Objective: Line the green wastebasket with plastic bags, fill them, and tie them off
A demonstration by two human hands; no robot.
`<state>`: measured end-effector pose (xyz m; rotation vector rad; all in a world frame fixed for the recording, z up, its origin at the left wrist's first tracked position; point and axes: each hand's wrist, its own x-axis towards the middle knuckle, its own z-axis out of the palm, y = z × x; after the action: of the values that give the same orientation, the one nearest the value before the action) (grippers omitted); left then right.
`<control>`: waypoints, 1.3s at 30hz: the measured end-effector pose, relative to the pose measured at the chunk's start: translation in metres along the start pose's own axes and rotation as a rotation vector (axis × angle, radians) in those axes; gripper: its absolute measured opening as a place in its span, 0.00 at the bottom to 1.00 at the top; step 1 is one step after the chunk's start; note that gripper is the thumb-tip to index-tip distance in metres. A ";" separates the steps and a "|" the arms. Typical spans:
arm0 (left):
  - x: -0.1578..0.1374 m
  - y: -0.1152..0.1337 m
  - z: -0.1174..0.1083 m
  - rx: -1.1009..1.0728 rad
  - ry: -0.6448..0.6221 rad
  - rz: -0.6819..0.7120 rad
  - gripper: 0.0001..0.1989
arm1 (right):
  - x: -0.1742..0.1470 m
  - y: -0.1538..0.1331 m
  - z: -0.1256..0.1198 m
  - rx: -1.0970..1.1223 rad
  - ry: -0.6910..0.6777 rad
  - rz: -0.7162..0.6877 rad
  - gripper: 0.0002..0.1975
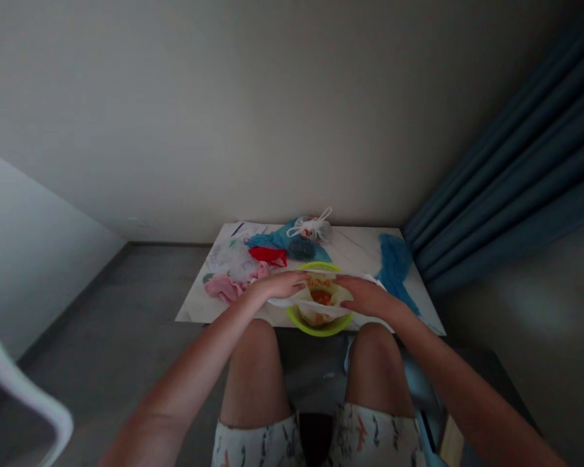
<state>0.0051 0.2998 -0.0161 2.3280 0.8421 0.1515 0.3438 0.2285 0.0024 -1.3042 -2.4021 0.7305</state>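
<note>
A thin white plastic bag [292,301] is stretched across a yellow-green plastic basket [321,332], its mouth spread wide. Orange-red contents [321,296] show inside the bag; their kind is too blurred to tell. My left hand [285,284] grips the bag's left side, fingers pointing inward. Opposite it, my right hand [365,296] has the bag's right side, with the thumb lower than the fingers. Part of the bag is hidden beneath both hands.
On the white marbled low table [355,246] lie a pink cloth [224,287], a red bag [267,255], clear plastic [228,256], a tied bag [314,228] and a blue cloth [394,266]. A wall rises behind; a dark blue curtain [511,168] hangs right.
</note>
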 end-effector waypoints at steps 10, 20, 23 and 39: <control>0.032 -0.021 0.009 0.169 0.250 -0.257 0.29 | 0.008 0.010 0.002 0.574 -0.089 0.032 0.53; 0.041 -0.031 0.001 0.060 0.165 -0.262 0.34 | -0.018 0.050 0.048 0.672 0.068 0.367 0.43; 0.017 -0.036 0.005 -0.118 0.132 -0.166 0.43 | -0.033 0.046 0.063 0.750 0.091 0.275 0.61; -0.103 -0.020 0.040 0.120 0.057 0.144 0.57 | -0.043 0.007 0.065 0.764 0.124 0.062 0.74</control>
<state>-0.0744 0.2276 -0.0486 2.5078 0.7287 0.2354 0.3393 0.1770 -0.0560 -1.0441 -1.6999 1.3573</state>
